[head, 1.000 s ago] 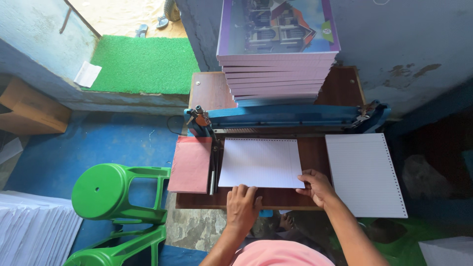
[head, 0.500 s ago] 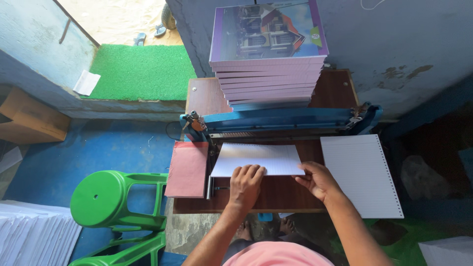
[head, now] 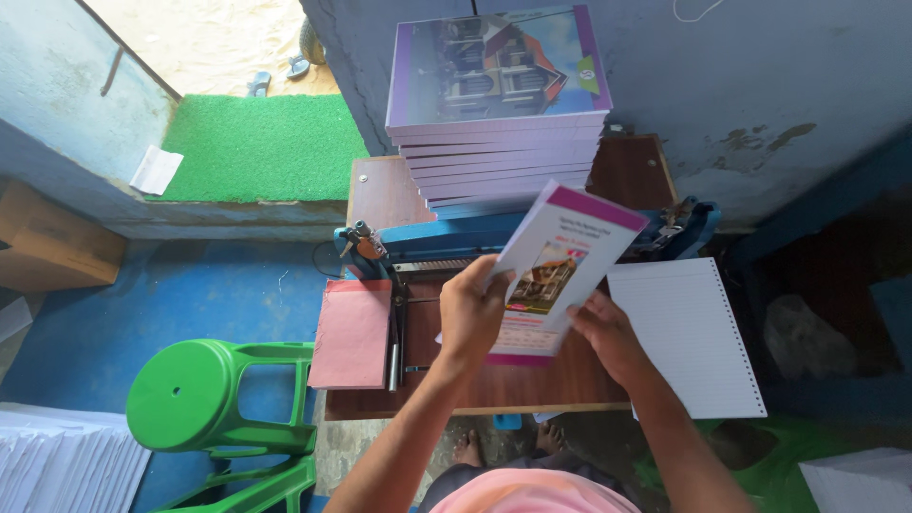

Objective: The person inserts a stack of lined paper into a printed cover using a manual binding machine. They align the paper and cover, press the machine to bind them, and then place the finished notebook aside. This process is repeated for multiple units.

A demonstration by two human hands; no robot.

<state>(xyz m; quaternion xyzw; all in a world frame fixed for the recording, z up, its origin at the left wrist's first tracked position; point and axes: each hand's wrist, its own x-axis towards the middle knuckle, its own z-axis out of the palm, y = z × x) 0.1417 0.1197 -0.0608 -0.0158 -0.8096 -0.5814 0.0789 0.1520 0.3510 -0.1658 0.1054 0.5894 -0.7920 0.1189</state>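
Left hand (head: 472, 311) grasps the left edge of a thin white booklet with purple bands and a house picture (head: 560, 266), fingers curled over the front, thumb hidden behind. Right hand (head: 605, 334) grips its lower right corner from beneath, fingertips hidden. Booklet is tilted, raised above the brown wooden table (head: 532, 385). Right of the grip lies a white ruled punched sheet (head: 689, 337); left, a pink card (head: 353, 332). Beyond, a blue punching machine (head: 427, 242) is partly covered, then a stack of purple-edged books (head: 499, 104).
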